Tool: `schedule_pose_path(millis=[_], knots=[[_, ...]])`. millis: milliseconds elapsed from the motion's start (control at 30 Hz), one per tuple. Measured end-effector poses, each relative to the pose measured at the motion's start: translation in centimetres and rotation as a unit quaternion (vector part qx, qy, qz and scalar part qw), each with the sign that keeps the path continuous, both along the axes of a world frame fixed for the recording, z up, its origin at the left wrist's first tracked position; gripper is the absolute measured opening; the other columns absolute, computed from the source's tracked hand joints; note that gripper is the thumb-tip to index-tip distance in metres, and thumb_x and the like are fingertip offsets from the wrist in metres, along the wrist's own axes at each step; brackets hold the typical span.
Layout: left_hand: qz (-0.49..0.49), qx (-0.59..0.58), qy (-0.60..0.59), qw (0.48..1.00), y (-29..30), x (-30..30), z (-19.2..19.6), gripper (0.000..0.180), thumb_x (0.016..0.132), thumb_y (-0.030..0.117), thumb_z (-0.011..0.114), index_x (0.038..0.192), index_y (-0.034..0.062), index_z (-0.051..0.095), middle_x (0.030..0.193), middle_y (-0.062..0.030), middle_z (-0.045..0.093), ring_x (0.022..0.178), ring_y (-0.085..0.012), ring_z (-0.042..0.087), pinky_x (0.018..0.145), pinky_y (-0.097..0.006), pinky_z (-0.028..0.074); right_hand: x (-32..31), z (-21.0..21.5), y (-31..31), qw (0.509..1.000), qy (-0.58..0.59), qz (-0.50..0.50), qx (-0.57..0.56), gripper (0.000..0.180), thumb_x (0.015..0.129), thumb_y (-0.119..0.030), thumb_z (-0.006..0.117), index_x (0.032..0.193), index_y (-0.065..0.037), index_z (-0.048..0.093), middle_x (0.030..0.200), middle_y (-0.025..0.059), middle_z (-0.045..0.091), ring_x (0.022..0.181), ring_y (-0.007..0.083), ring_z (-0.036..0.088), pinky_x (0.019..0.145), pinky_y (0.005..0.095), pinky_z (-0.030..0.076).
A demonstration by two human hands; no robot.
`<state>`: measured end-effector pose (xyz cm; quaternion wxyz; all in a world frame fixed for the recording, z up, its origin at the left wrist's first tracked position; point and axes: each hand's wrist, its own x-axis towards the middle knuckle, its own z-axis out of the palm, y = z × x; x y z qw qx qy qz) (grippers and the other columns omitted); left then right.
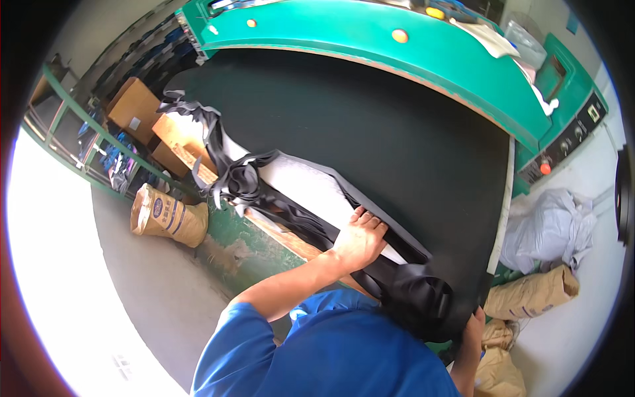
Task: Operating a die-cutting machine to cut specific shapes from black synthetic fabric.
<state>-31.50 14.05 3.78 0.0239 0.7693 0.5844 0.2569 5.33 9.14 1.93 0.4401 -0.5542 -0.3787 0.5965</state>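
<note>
A large black sheet (370,126) covers the bed of a green machine (317,33). Along its near edge run loose black strips, bunched into a tangle (241,182) at left and a thicker dark roll (420,298) at right. Between strips and sheet a long white surface (301,182) shows. My left hand (360,241) lies across that white band, its fingers bent together over the sheet's near edge; their tips are hidden. At the near right corner my right hand (474,325) is closed at the black material's edge, its fingers mostly covered.
A wooden ledge (284,241) runs along the machine's near side. Brown paper sacks (169,215) stand on the left floor, others (529,294) at right beside a white plastic bag (549,228). Cardboard boxes (132,109) sit beyond a green rail (86,112). A red knob (545,165) marks the control panel.
</note>
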Motion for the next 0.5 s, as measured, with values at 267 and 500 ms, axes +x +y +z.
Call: schedule_pose_path(millis=[267,500], knots=[[0.132,0.032,0.116,0.984,0.3,-11.3,-0.5,0.021,0.08,0.016,0.064,0.093,0.0009,0.06,0.096,-0.0159,0.061,0.101,-0.0313,0.057,0.099,-0.047,0.042,3.7,-0.7,-2.0,0.958,-0.266,-0.02,0.108,0.018,0.093,-0.011,0.059,0.108,-0.001,0.063,0.093,0.0028,0.065,0.084,0.0103,0.057,0.076,0.0248,0.046],[-0.001,0.034,-0.106,0.994,-9.8,-22.0,3.3,0.028,0.077,0.014,0.068,0.1,-0.0002,0.062,0.089,-0.0154,0.064,0.089,-0.0325,0.063,0.082,-0.041,0.05,-20.3,6.0,-1.1,0.921,-0.203,-0.113,0.313,0.022,0.096,-0.008,0.055,0.115,0.001,0.059,0.105,0.0104,0.065,0.091,0.0159,0.062,0.082,0.0281,0.052]])
